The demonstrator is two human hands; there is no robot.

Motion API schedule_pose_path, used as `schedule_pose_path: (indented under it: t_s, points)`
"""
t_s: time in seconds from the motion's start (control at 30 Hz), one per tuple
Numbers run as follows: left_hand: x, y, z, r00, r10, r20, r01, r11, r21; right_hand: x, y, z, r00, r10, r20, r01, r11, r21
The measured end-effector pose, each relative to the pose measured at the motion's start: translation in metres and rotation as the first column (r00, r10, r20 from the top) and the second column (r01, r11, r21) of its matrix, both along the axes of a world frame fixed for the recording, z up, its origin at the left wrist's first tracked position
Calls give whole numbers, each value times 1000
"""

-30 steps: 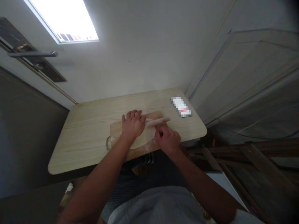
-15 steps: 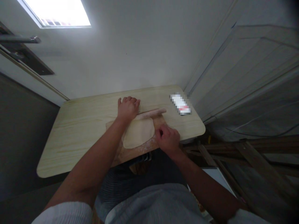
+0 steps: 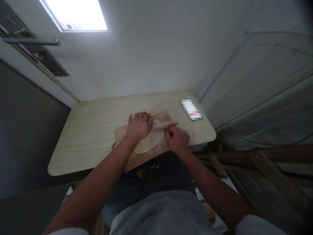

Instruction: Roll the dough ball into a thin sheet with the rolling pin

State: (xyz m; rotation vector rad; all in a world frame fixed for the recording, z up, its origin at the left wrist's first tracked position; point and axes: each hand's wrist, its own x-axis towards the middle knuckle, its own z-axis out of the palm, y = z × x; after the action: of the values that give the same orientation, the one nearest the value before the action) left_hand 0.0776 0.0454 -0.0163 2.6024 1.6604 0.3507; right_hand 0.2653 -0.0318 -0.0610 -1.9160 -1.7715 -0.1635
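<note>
A flat, pale sheet of dough lies on a floured wooden board. My left hand rests palm down over the left part of a rolling pin, its fingers curled over it. The pin lies across the far part of the dough, with its right end sticking out beyond the dough's edge. My right hand is closed at the right edge of the dough and board, just nearer than the pin's free end. Whatever its fingers may pinch is hidden.
The board sits at the front edge of a light wood-grain table. A phone with a blurred screen lies at the table's right. Behind stands a white door with a handle and a bright window. Wooden beams are low at right.
My left hand and the rolling pin have come back toward me, from the board's far edge onto the dough. My right hand stays closed by the dough's edge. The view has shifted slightly.
</note>
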Motion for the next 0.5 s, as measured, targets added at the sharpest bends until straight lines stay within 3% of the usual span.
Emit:
schedule_pose_path:
  t_s: [0.17,0.5]
  points:
    - [1,-27,2,1000,11,-20,-11,1000,9,0,-16,-1,997,79,-19,-78,996,46]
    - [-3,-84,-2,1000,-18,-6,18,999,35,-7,-74,-13,988,96,-120,-72,979,192]
